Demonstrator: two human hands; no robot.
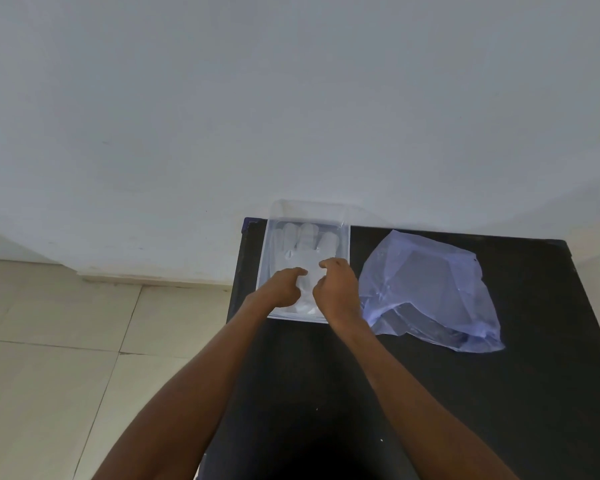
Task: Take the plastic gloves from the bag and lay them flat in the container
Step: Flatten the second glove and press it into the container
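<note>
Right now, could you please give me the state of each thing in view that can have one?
Glove: lying flat in the container, fingers pointing away from the person.
Container: open, no lid on it, at the table's far left corner.
Bag: crumpled on the table, right of the container; contents unclear.
Left hand: fingers down on the glove.
Right hand: fingers curled, on the glove.
Table: black, bearing container and bag.

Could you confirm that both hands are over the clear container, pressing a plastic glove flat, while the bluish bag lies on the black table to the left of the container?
Not quite: the head view shows the bag to the right of the container, not the left. The rest holds: the left hand and right hand are on the glove, on the black table.
</note>
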